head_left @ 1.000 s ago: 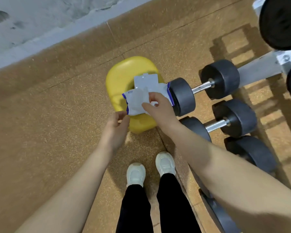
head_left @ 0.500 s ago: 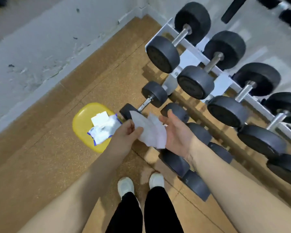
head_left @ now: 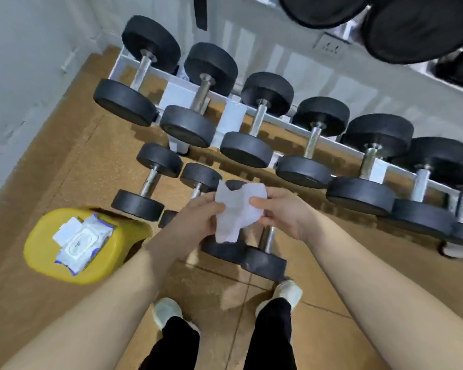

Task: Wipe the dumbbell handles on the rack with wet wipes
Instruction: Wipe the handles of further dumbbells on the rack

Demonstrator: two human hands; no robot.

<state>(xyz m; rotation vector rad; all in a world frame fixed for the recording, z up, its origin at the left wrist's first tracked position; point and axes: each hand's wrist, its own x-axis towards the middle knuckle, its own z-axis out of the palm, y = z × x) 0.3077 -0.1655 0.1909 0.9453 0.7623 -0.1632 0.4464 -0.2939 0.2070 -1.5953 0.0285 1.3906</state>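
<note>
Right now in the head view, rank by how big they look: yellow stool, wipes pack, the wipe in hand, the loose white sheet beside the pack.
1. Stool, clearly largest.
2. Pack and wipe: look alike; the wipe is nearer the camera, so unranked.
3. Sheet, smallest.

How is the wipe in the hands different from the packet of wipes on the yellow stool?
The wipe is one thin crumpled sheet held up by both hands; the packet of wipes is thick and lies flat on the yellow stool, untouched. The packet has blue edging; the wipe is plain. Both are white.
</note>
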